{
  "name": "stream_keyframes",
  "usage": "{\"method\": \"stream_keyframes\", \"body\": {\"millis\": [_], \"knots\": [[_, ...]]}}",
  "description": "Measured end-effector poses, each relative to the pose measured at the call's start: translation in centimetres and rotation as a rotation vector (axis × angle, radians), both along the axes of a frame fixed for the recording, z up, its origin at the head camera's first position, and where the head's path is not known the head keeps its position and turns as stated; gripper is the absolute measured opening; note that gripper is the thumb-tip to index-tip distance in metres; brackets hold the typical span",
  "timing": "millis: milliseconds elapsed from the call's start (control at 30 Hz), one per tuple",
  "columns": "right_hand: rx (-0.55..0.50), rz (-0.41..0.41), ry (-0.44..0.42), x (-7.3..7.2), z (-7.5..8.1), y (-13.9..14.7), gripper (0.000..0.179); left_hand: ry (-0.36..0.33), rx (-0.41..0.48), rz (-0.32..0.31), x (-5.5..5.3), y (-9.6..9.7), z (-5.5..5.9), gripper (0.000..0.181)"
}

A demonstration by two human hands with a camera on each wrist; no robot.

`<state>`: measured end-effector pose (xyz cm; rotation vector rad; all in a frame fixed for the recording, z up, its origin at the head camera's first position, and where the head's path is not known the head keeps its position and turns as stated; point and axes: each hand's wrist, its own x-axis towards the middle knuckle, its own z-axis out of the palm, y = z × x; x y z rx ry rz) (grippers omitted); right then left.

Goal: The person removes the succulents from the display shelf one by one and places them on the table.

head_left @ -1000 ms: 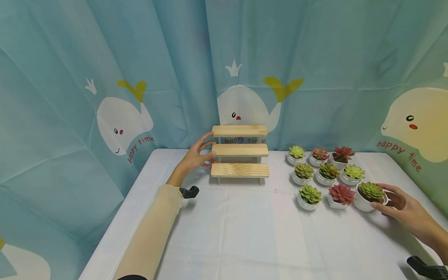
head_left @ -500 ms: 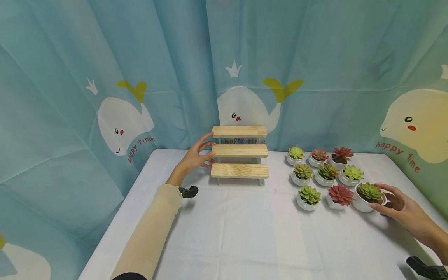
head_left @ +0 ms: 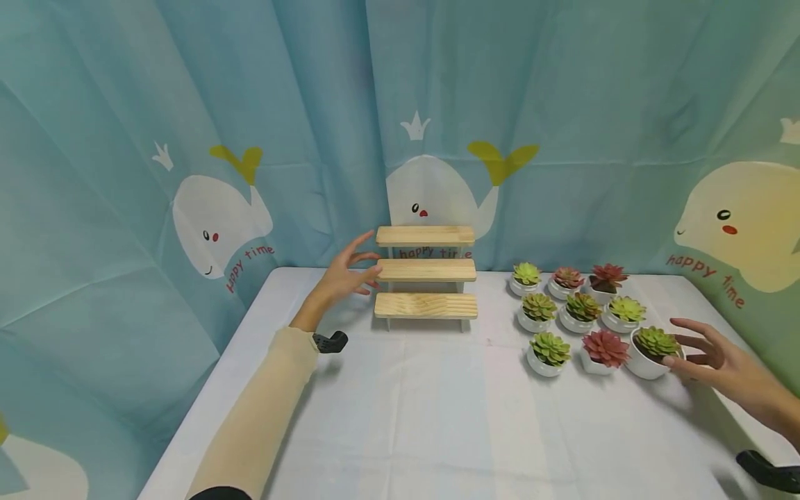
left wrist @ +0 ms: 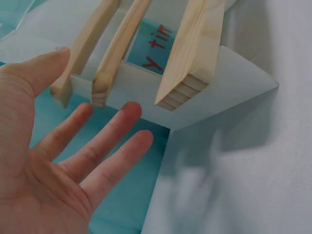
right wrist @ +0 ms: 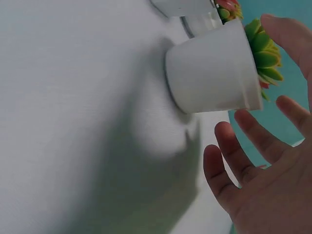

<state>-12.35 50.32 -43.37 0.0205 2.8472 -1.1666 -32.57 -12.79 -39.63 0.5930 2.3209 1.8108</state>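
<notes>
A three-tier wooden display stand (head_left: 427, 270) with white side supports stands at the back middle of the table. My left hand (head_left: 340, 283) is at its left side, fingers spread and holding nothing; the left wrist view shows the fingertips (left wrist: 130, 110) near the plank ends, and whether the thumb touches cannot be told. At the right, a white pot (head_left: 644, 364) with a green succulent (head_left: 655, 342) stands upright on the table. Beside it, my right hand (head_left: 728, 364) has loosely spread fingers. In the right wrist view, a gap separates those fingers from the pot (right wrist: 209, 70).
Several more white pots with green and red succulents stand in rows left of and behind that pot, among them a red one (head_left: 605, 348) and a green one (head_left: 550, 349). A white cloth (head_left: 450, 417) covers the table. A blue whale-print curtain (head_left: 562, 104) hangs behind.
My left fingers have come off the stand's left edge and drawn slightly left. The right fingers, earlier round the pot's rim, have loosened and moved away. Stand and pots stay in place.
</notes>
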Motion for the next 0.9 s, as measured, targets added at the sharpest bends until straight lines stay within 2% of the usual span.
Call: {"method": "stream_keyframes", "body": {"millis": [133,267,367,600,900], "knots": [[0.000,0.031,0.084,-0.1,0.8,0.1,0.075,0.024,-0.028,0.014,0.3,-0.4,0.6,0.082],[0.000,0.046,0.144,-0.2,2.2,0.0,0.075,0.081,-0.052,0.003,0.8,-1.0,1.6,0.082],[0.026,0.040,0.161,-0.4,3.4,-0.3,0.080,0.129,-0.085,-0.001,1.0,-1.6,2.4,0.082],[0.075,0.046,0.223,-1.3,6.2,-1.4,0.085,0.175,-0.130,0.019,1.6,-2.8,4.1,0.082],[0.085,0.067,0.274,-2.2,8.6,-3.0,0.083,0.255,-0.189,0.025,2.6,-3.6,4.7,0.079]]}}
